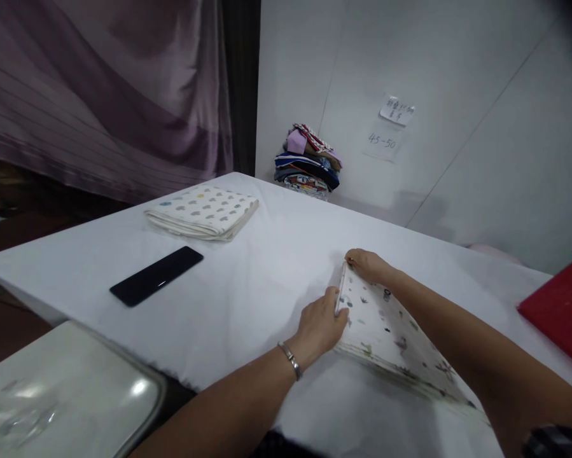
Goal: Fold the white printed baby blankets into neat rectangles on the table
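A folded white cloth (385, 331) with small printed figures lies on the white-covered table at the right, its far left edge raised. My left hand (320, 321), with a silver bracelet on the wrist, grips that left edge, thumb on top of the fabric. At the far corner of the cloth, my right hand (366, 264) pinches the edge between its fingertips. The near side shows several stacked layers. My right forearm covers part of the cloth's right side. Another folded white cloth (204, 211) with a printed cloud-like pattern rests farther back on the left.
A black phone-like slab (156, 275) lies on the white table (266, 254). A red bag or box (560, 312) sits at the right edge. Behind the table rises a pile of folded fabrics (309, 162) against the wall. A pale glossy surface (66, 388) stands at lower left.
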Demonstrator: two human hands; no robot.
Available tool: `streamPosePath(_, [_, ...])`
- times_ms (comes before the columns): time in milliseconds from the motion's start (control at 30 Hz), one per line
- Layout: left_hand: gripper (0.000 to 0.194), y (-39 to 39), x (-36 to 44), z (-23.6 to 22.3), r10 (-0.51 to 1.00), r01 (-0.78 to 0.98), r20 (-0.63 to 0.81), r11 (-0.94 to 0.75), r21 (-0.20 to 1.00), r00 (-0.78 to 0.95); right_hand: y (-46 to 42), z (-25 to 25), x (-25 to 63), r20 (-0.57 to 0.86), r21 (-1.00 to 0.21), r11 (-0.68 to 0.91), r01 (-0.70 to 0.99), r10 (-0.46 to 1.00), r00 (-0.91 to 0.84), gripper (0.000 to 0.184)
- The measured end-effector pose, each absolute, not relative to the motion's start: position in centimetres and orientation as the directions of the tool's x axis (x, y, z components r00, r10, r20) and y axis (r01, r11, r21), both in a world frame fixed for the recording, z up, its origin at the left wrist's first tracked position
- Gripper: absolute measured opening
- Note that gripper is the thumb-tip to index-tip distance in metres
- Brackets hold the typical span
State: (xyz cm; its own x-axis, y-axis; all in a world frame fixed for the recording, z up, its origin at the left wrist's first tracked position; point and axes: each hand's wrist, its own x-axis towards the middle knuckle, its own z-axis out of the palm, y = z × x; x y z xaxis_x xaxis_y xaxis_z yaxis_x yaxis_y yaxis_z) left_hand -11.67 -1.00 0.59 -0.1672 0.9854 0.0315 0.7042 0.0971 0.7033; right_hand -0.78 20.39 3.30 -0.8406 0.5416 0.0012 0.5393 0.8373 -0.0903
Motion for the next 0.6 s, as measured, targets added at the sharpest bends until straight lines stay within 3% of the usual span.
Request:
streamPosePath(367, [0.032,-1.0,-11.8,0.4,0.988,0.712,0.056,0.063,0.700,-0.143,20.3,1.6,-1.0,0.070,-0.266,0.774,0.575,0.611,-0.789,0.021])
streamPosePath(600, [0.033,-1.0,-11.7,0.6,0.988,0.719,0.037,0.082,0.690,-0.148,19.0,0.2,-1.3,0.096,-0.323,0.775,0.543,0.598,-0.796,0.034])
